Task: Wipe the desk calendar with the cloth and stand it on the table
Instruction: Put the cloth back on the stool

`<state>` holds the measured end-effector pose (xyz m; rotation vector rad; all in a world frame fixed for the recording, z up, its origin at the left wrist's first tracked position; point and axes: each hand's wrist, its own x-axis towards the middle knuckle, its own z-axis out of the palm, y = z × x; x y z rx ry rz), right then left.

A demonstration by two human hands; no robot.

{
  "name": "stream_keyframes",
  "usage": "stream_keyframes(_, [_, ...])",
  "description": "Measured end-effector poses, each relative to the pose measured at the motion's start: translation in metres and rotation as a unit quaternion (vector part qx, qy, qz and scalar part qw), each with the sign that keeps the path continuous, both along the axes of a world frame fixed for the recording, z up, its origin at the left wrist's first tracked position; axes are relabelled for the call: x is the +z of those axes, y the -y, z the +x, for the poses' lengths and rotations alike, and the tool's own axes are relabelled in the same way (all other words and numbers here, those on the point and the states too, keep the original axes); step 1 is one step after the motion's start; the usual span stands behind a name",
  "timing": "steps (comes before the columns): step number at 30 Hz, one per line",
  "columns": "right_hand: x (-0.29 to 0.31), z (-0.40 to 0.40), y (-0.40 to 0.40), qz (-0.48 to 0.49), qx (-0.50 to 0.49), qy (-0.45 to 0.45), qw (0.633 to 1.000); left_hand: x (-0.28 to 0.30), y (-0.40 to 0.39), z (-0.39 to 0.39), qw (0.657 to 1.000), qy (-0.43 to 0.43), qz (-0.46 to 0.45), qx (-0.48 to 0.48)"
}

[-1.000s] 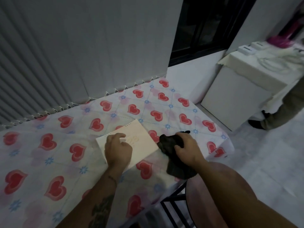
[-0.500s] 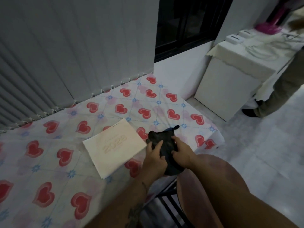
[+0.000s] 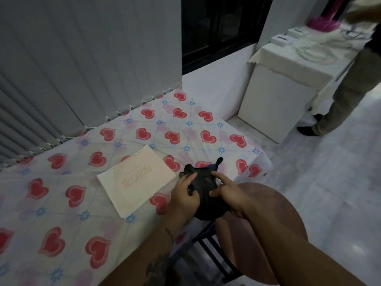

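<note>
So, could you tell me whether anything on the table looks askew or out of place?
The desk calendar lies flat and skewed to the table edge, not standing. The dark cloth is bunched between both hands, overhanging the near edge. Nothing looks spilled or damaged.

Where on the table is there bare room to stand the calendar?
Free: the tablecloth between desk calendar and blinds, and the near-left stretch. Crowded: the right edge, where left hand and right hand bunch the black cloth.
</note>
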<state>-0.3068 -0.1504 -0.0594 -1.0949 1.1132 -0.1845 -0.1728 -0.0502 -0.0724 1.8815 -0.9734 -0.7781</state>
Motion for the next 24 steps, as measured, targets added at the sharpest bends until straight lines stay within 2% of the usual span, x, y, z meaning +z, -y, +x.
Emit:
stream_keyframes(5, [0.013, -0.049, 0.011, 0.001, 0.063, -0.024, 0.998, 0.012, 0.004, -0.048, 1.000, -0.014, 0.009, -0.009])
stream_keyframes(7, [0.021, -0.077, 0.021, -0.026, 0.082, -0.041, 0.995, 0.017, 0.012, -0.078, 1.000, -0.011, 0.008, -0.001])
stream_keyframes(12, [0.014, -0.147, 0.041, -0.203, 0.073, -0.101, 0.971, 0.014, 0.034, -0.150, 0.999, 0.038, 0.017, 0.008])
stream_keyframes(16, [-0.023, -0.196, 0.030, -0.284, 0.133, -0.222, 0.924, -0.020, 0.017, -0.184, 0.988, 0.063, 0.138, 0.001])
stream_keyframes(19, [-0.051, -0.219, 0.013, -0.270, 0.123, -0.246, 0.923, -0.039, -0.004, -0.203, 0.974, 0.041, 0.216, -0.055])
stream_keyframes(21, [-0.062, -0.232, 0.006, -0.241, 0.176, -0.259, 0.919, -0.042, -0.009, -0.214, 0.968, 0.034, 0.238, -0.068])
stream_keyframes(24, [-0.067, -0.245, 0.002, -0.231, 0.181, -0.248, 0.923, -0.042, -0.005, -0.223, 0.963, 0.046, 0.257, -0.072])
